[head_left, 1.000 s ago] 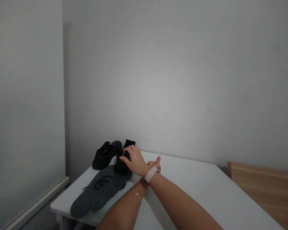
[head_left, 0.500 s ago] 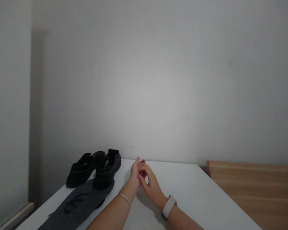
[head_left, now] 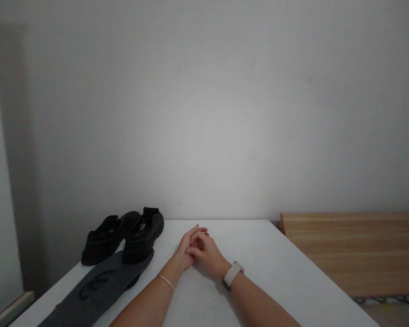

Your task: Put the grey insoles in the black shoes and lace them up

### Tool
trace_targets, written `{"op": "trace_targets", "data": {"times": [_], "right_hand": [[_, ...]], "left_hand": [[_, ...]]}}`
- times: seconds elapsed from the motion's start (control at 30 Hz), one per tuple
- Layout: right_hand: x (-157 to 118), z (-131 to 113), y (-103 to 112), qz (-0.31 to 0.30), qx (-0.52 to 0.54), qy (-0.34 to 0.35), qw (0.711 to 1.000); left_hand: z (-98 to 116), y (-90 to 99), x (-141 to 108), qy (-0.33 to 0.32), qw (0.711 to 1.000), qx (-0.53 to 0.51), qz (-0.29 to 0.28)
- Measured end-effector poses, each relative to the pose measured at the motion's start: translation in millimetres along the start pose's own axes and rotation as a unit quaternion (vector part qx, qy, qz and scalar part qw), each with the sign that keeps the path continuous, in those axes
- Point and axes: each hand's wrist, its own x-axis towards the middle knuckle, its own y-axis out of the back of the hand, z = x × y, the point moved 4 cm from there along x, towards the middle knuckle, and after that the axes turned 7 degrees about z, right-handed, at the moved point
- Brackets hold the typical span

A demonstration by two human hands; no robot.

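Note:
My left hand [head_left: 187, 243] lies over the white table [head_left: 276, 277], its fingers partly stretched out and its palm turned toward the right hand. My right hand [head_left: 206, 250] is closed, thumb and fingers bent in against the left palm and fingers. Whatever may be between the fingertips is hidden. To the left of both hands stands a pair of black shoes: one shoe [head_left: 104, 240] at the far left and the other shoe [head_left: 141, 238] nearer. A flat dark grey piece [head_left: 112, 295], with black loops like a lace [head_left: 95, 285] on it, lies in front of them.
A pale wall [head_left: 204, 113] rises behind the table. Right of the table is a wood-grain board [head_left: 347, 254], with a dark metal-looking edge below it. At the lower left a light-coloured ledge [head_left: 18, 306] shows.
The view has shifted, so table and shoes sit a little further left and higher. My right hand has closed in more on my left hand. The shoes have not visibly moved on the table.

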Motion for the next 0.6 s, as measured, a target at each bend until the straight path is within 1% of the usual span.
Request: {"op": "trace_targets", "data": {"times": [0.07,0.13,0.23,0.3,0.33,0.4,0.47,0.53,0.6], "right_hand": [[3,7,3,0.015,0.009,-0.007,1.0],[6,10,8,0.037,0.003,0.0,0.999],[6,11,7,0.049,-0.004,0.017,0.999],[5,13,2,0.053,-0.001,0.025,0.998],[5,14,-1,0.058,0.006,0.026,0.998],[6,16,-6,0.059,0.05,0.012,0.997],[7,19,-10,0.04,0.126,-0.029,0.991],[7,19,-10,0.017,0.193,-0.072,0.978],[6,19,-9,0.003,0.229,-0.106,0.968]], "left_hand": [[-1,-1.8,0,0.013,1.0,-0.002,-0.019],[-3,-2.1,2,0.004,1.0,0.002,-0.03],[-6,1.1,7,-0.026,1.0,0.003,-0.017],[-4,5.1,10,-0.075,0.997,0.016,0.008],[0,7.2,11,-0.115,0.993,0.031,0.023],[9,9.6,9,-0.208,0.974,0.078,0.047],[16,9.0,5,-0.279,0.948,0.137,0.062],[20,7.0,2,-0.311,0.929,0.185,0.072],[21,5.9,-1,-0.322,0.92,0.208,0.081]]}}
